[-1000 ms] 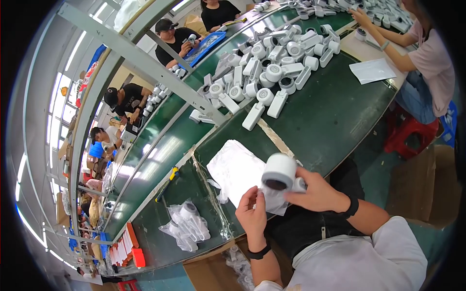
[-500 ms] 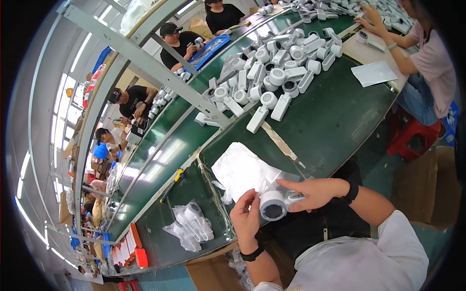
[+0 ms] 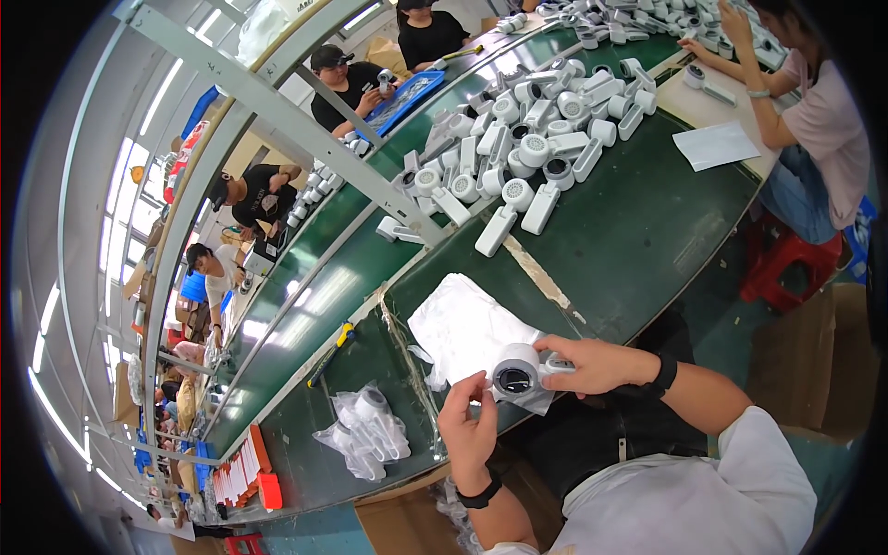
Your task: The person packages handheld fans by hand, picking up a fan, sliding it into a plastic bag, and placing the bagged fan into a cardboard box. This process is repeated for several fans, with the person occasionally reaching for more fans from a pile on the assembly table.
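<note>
My right hand [image 3: 592, 364] grips the handle of a white handheld fan [image 3: 515, 359], whose round head with a dark glossy centre faces up. Beside that head, my left hand [image 3: 468, 421] pinches what looks like the edge of a clear plastic bag [image 3: 538, 401]; the film shows below the fan and is partly hidden. Just beyond both hands lies a pile of thin white plastic bags [image 3: 462, 324] on the green table. To the left are several bagged fans [image 3: 363, 430].
A large heap of white fans [image 3: 527, 139] covers the far table. A yellow-and-black cutter knife [image 3: 331, 353] lies left, past an orange box of papers [image 3: 248, 470]. Cardboard boxes [image 3: 805, 361] stand right. Another person [image 3: 814, 120] sits far right; several co-workers work along the line.
The fan in my right hand has turned and lifted slightly, so its dark centre now faces up more. Clear film now shows below it. My left hand stays close beside the fan's head.
</note>
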`<state>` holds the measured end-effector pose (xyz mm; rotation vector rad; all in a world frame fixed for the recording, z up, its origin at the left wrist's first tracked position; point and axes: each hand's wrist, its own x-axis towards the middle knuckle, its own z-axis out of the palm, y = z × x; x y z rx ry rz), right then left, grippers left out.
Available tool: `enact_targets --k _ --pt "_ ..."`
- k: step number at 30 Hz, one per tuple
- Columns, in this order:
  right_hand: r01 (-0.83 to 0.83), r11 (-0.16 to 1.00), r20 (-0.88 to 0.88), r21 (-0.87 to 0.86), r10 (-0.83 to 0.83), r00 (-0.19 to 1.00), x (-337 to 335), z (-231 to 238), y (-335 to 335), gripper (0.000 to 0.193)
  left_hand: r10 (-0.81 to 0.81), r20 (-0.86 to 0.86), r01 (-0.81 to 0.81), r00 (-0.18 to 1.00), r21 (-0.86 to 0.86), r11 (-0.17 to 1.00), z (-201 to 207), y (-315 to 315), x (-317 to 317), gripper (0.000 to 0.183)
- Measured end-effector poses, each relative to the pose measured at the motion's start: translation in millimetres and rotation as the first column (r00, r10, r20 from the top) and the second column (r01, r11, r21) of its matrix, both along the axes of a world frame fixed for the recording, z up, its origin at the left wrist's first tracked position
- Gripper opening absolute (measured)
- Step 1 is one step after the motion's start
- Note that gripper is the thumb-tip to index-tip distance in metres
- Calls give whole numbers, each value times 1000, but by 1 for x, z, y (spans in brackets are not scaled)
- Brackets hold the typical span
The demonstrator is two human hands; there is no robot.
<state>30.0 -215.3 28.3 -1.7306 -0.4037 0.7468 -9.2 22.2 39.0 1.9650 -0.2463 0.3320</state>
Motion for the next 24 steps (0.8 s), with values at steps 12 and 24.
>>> enact_targets --k 12,24 --pt "227 974 -39 -10 -227 973 -7 7 17 58 -106 183 57 977 257 965 2 -31 -13 31" --pt "465 728 -260 504 -385 886 -3 -25 40 47 -295 60 298 954 -40 954 0 -41 -33 30"
